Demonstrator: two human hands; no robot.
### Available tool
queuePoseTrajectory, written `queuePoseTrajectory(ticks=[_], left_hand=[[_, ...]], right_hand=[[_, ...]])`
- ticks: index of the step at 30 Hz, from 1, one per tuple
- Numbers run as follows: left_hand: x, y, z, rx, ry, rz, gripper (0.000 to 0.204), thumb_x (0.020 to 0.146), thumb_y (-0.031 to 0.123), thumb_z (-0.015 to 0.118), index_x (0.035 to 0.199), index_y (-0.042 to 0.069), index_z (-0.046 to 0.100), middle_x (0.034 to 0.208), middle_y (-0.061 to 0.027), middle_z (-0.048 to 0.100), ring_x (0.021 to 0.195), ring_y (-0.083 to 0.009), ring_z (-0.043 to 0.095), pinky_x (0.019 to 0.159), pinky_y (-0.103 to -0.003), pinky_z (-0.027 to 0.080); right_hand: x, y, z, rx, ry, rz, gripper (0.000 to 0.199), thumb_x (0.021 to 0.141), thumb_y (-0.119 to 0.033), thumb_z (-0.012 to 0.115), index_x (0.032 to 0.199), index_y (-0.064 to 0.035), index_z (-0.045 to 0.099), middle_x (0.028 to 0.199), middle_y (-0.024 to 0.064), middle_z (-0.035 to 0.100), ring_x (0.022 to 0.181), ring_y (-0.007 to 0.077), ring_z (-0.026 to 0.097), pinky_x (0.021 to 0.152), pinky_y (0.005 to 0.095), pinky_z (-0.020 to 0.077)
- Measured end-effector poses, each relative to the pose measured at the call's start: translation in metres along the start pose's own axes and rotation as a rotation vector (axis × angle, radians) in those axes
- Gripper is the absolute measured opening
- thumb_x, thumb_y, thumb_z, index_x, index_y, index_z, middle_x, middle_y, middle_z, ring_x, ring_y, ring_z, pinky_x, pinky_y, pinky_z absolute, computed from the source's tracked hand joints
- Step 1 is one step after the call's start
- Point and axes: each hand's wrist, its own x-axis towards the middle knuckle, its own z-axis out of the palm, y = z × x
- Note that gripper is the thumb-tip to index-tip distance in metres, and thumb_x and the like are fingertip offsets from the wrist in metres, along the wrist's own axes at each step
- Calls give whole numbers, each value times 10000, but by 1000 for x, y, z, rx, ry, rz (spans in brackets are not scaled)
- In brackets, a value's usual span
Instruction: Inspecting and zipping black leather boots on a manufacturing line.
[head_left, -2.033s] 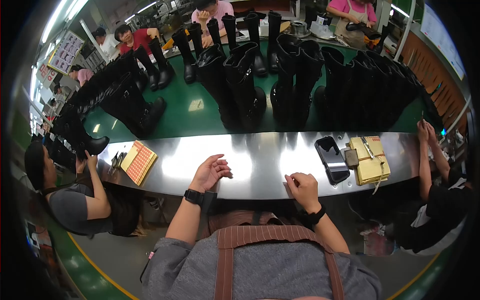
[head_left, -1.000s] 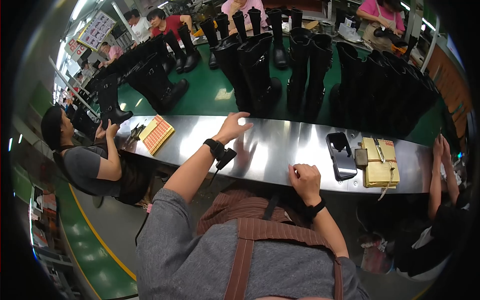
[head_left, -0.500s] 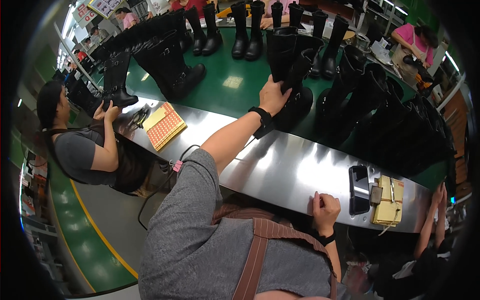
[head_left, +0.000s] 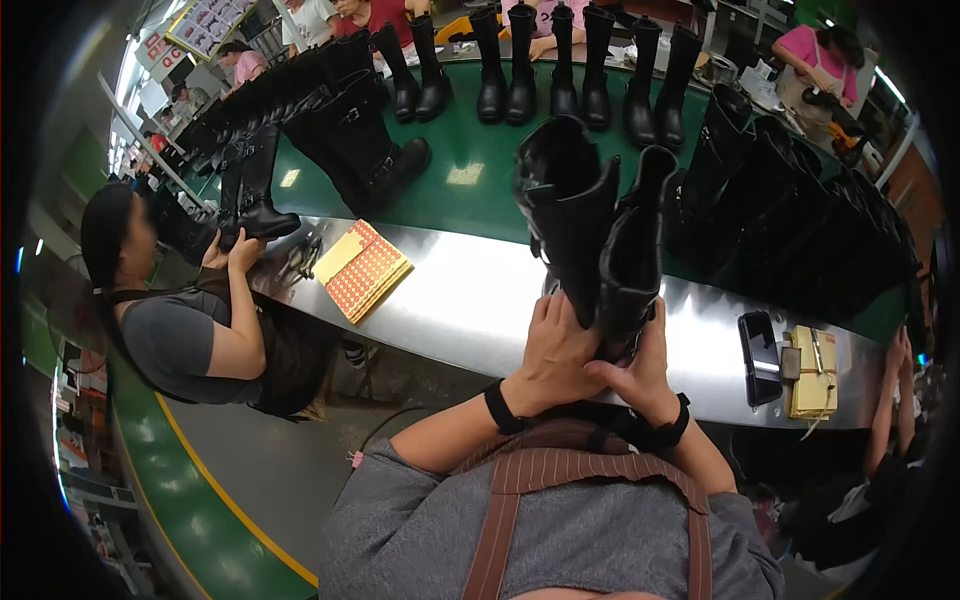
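A pair of tall black boots (head_left: 570, 205) stands upright before me over the metal strip at the table's near edge, with the shaft openings facing up toward me. My left hand (head_left: 555, 350) is closed around the left boot low down. Against the right boot (head_left: 633, 250) my right hand (head_left: 645, 370) is closed, its thumb reaching across the near side toward the left hand. The boots' feet and several fingertips are hidden behind the hands and shafts.
Rows of black boots (head_left: 490, 80) line the green table (head_left: 470, 180). A yellow-and-red patterned pad (head_left: 365, 275) lies left; a phone (head_left: 760, 358) and a yellow notepad (head_left: 812, 375) lie right. At left a co-worker (head_left: 175, 330) holds boots. Another person's hands (head_left: 897, 365) show at far right.
The boots have come from the green table toward me, with my left hand on them. My right hand has left the table edge and taken hold of them too.
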Motion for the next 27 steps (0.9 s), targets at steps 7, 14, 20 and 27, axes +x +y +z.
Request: queuePoseTrajectory(ticks=[7, 14, 20, 27], left_hand=[[-40, -29, -2, -117, -16, 69, 545, 815, 209, 741, 1333, 130, 591, 1235, -206, 517, 1035, -379, 550, 852, -457, 462], [-78, -30, 33, -270, 538, -284, 1054, 746, 118, 860, 1530, 40, 160, 1302, -250, 487, 1204, -433, 511, 1035, -487, 427], [-78, -29, 43, -591, 171, -731, 908, 769, 159, 822, 1510, 39, 309, 1394, -217, 494, 1302, -339, 510, 1064, -400, 430], [-78, -25, 50, -612, 250, -742, 718, 807, 131, 776, 1422, 33, 420, 1256, -198, 598, 1192, -319, 594, 1001, -389, 473]], right_hand=[[-28, 25, -7, -68, 144, 98, 549, 803, -88, 725, 1298, 24, 517, 1273, 197, 529, 1183, 349, 522, 1011, 418, 417], [-48, 21, 18, 113, 381, 197, 728, 774, -103, 803, 1387, 21, 430, 1287, 166, 509, 1192, 289, 524, 1018, 383, 425], [-48, 23, 19, -46, 259, 145, 817, 722, -136, 846, 1403, 21, 424, 1314, 198, 511, 1213, 351, 520, 1036, 420, 416], [-55, 38, 17, 2, 311, 221, 583, 794, -73, 789, 1294, 47, 515, 1178, 206, 620, 1095, 328, 615, 967, 395, 473]])
